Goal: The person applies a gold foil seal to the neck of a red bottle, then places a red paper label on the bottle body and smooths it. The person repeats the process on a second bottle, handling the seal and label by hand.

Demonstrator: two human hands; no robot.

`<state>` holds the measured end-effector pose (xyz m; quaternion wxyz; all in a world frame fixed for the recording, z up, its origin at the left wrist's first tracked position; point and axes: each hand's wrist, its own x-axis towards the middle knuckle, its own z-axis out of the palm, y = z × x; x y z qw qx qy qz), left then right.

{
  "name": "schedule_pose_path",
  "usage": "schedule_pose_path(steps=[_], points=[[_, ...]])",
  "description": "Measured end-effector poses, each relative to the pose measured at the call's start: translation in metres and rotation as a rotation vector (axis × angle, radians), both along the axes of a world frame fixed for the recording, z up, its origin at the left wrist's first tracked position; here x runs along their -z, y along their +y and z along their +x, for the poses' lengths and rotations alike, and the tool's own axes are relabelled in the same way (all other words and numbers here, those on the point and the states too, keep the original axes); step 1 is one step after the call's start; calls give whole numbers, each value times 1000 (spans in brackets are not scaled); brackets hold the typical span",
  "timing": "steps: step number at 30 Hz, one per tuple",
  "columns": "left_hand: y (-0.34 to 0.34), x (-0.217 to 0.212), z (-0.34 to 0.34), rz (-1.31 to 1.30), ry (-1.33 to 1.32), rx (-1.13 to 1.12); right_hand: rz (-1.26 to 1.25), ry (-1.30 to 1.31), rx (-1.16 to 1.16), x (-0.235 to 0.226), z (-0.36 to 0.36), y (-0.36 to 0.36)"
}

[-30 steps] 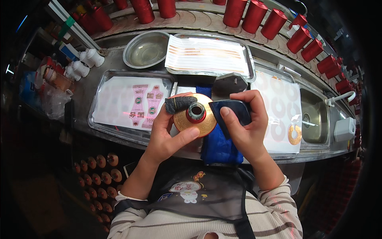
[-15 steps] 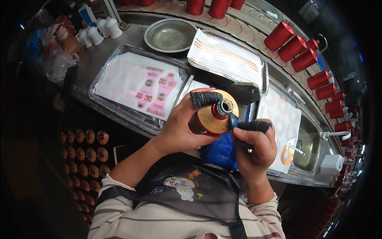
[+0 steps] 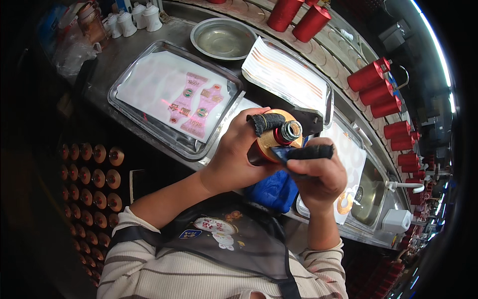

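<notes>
My left hand (image 3: 233,155) is closed around a red bottle (image 3: 291,130) with an uncapped, threaded neck, tilted toward me. A gold ring-shaped label (image 3: 267,141) lies around the bottle's shoulder. My right hand (image 3: 321,177) grips a small dark scraper (image 3: 281,154), whose flat blade touches the gold label just below the neck. Black ribbed finger covers sit on a finger of each hand. Beneath the bottle is a bunched blue cloth (image 3: 273,192) at the counter's edge. The bottle's lower body is hidden by my left hand.
A metal tray (image 3: 130,112) with pink labels is at left, and a steel basin (image 3: 224,39) behind it. Another tray (image 3: 326,112) holds striped strips. White sheets with a gold ring label (image 3: 344,203) lie near the sink (image 3: 366,204). Red bottles (image 3: 376,94) line a conveyor.
The scraper has moved from the right side of the neck to the near side of the gold label. The bottle has shifted slightly right, and the whole view has turned a little.
</notes>
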<state>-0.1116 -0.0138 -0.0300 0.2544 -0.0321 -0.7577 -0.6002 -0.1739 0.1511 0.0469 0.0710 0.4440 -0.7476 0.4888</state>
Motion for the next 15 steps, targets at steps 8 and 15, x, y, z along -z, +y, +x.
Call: schedule_pose_path(steps=[8, 15], points=[[9, 9, 8, -95, 45, -169, -16, 34, 154, 5, 22, -4], [18, 15, 2, -207, 54, -333, -33, 8, 168, 6, 29, -5]])
